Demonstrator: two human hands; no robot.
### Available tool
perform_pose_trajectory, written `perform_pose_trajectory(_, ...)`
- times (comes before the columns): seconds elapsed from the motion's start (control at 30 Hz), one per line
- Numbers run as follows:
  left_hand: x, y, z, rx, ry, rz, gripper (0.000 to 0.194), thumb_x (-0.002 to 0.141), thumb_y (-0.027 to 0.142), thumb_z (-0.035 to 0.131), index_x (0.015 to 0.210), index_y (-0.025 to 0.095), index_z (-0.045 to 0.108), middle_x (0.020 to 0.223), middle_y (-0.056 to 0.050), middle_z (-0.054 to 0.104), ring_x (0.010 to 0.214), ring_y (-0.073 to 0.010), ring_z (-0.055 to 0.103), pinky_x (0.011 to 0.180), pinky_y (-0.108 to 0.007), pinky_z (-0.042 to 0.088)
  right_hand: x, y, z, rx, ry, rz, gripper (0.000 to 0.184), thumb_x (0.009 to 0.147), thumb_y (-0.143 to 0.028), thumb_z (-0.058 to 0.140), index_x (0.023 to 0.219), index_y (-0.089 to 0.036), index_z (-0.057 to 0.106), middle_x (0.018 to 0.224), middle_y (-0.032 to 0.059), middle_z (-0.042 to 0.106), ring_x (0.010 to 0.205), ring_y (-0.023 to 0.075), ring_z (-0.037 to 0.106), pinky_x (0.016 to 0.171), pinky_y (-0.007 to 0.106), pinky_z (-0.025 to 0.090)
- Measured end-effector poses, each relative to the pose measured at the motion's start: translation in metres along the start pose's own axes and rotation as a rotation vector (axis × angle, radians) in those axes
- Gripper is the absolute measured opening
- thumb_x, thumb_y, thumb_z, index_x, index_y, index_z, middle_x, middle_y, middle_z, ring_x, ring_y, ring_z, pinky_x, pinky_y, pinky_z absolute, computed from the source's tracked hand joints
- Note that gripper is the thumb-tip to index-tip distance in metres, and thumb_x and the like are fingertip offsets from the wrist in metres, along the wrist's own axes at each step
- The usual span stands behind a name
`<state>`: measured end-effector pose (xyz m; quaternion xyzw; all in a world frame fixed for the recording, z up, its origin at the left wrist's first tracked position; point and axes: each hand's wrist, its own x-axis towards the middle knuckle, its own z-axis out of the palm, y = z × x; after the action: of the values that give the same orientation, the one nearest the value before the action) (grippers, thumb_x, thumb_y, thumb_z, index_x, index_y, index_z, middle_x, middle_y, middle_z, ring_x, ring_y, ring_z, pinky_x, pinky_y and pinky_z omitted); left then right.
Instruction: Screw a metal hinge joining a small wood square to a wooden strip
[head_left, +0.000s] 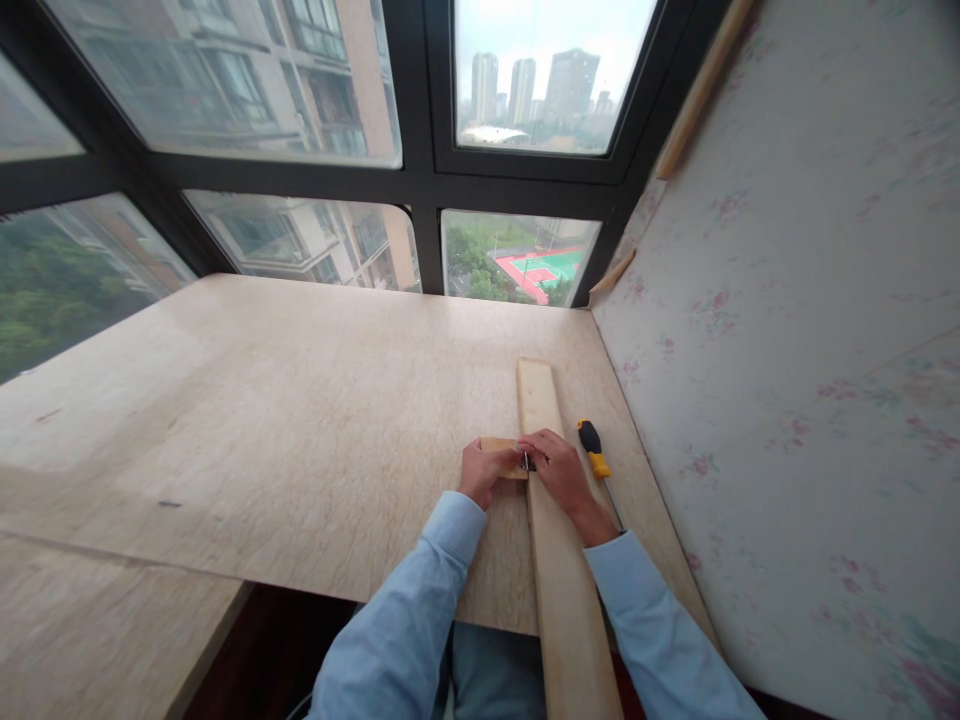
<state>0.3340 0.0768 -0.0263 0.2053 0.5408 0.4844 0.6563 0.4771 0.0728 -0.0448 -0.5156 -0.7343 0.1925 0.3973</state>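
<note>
A long pale wooden plank (559,560) lies on the light table (300,440), running from near me toward the window. My left hand (486,470) is closed on a small wooden block (498,445) pressed against the plank's left edge. My right hand (559,470) rests on the plank with fingers pinched on a small dark metal piece (527,461) where block and plank meet. Just right of my right hand lies a screwdriver (595,452) with a yellow and black handle.
A wall with floral wallpaper (787,380) rises close on the right of the table. Dark-framed windows (420,180) stand behind the far edge. The table's near edge drops off at the lower left, with a second board (97,630) below it.
</note>
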Motion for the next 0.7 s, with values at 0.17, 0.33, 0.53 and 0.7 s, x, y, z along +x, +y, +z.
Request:
perform_pose_trajectory(0.17,-0.002,0.0024,0.0009,0.004,0.014,-0.013,0.033,0.046,0.007,0.077,0.075,0.011,0.061,0.066,-0.004,0.067,0.059,-0.0163,0.061,0.054,-0.026,0.049,-0.0001,-0.0001,0.0006,-0.005,0.019,-0.001,0.022,0.096,-0.019,0.053,0.095,-0.019,0.076,0.091,0.0091,0.071,0.084,0.0222,0.067,0.075,0.034,0.052)
perform_pose_trajectory(0.33,-0.0028,0.0022,0.0011,-0.002,0.002,-0.009,0.034,0.046,0.009,0.078,0.076,0.01,0.062,0.066,-0.003,0.067,0.058,-0.0151,0.061,0.053,-0.025,0.048,-0.0009,-0.0013,-0.0016,0.011,0.016,-0.013,0.02,0.095,-0.02,0.056,0.095,-0.019,0.075,0.09,0.0076,0.071,0.084,0.0211,0.067,0.077,0.033,0.052)
perform_pose_trajectory(0.53,0.0001,-0.0008,-0.0007,-0.039,-0.04,0.005,0.038,0.045,0.01,0.081,0.078,0.009,0.062,0.068,-0.004,0.068,0.06,-0.0152,0.062,0.055,-0.026,0.05,-0.0012,-0.0012,-0.0018,0.042,0.017,-0.005,0.019,0.094,-0.02,0.057,0.091,-0.018,0.076,0.089,0.0074,0.072,0.083,0.021,0.067,0.075,0.032,0.051)
perform_pose_trajectory(0.7,0.0007,-0.0011,-0.0012,-0.027,-0.021,-0.004,0.037,0.046,0.009,0.081,0.077,0.01,0.062,0.067,-0.004,0.068,0.059,-0.0152,0.062,0.053,-0.025,0.049,-0.0007,-0.0027,-0.0024,0.094,0.022,0.034,0.019,0.092,-0.022,0.059,0.088,-0.02,0.077,0.088,0.0069,0.073,0.082,0.0209,0.067,0.077,0.033,0.052)
